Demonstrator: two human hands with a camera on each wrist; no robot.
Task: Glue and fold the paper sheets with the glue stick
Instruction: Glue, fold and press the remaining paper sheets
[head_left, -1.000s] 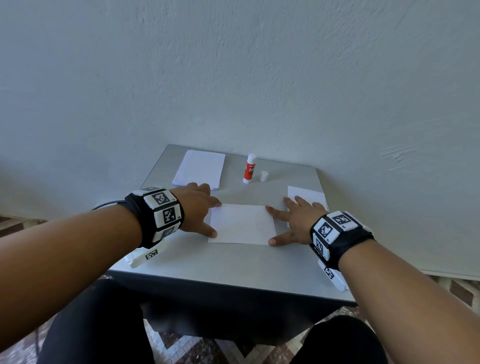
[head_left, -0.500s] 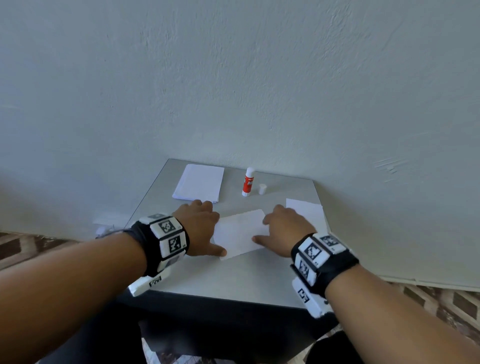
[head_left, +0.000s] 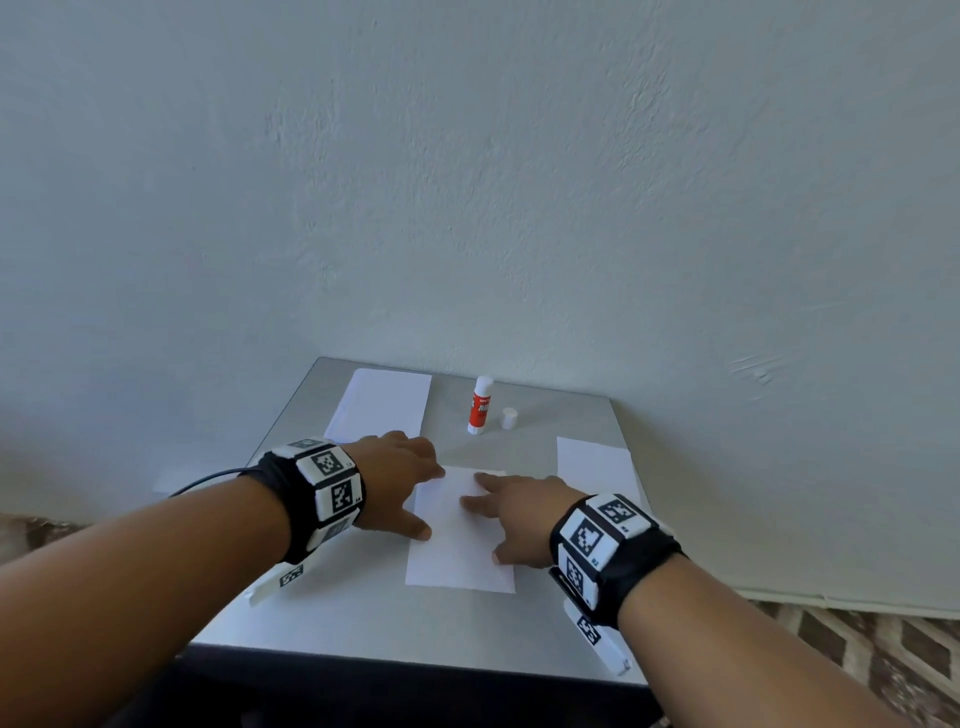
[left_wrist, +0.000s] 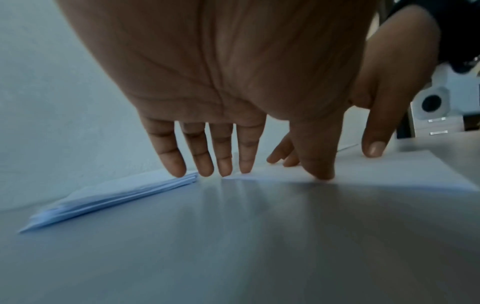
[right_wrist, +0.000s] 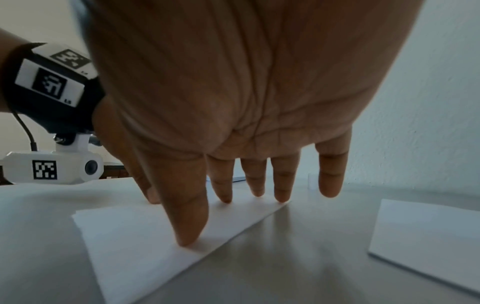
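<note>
A white paper sheet (head_left: 460, 551) lies flat mid-table, its long side running away from me. My left hand (head_left: 402, 488) touches the sheet's left edge with straight fingers and thumb (left_wrist: 318, 164). My right hand (head_left: 511, 519) presses on the sheet's right half with straight spread fingers (right_wrist: 189, 226). The red and white glue stick (head_left: 480, 405) stands uncapped at the back, beyond both hands. Its white cap (head_left: 509, 418) stands just right of it. Neither hand holds anything.
A stack of white sheets (head_left: 382, 402) lies at the back left, close to my left fingertips (left_wrist: 179, 164). A folded white paper (head_left: 592, 467) lies near the table's right edge. The grey table (head_left: 415, 618) stands against a wall.
Both hands have turned the sheet on the table from lying crosswise to lying lengthwise. They stay flat on it. The glue stick and other papers have not moved.
</note>
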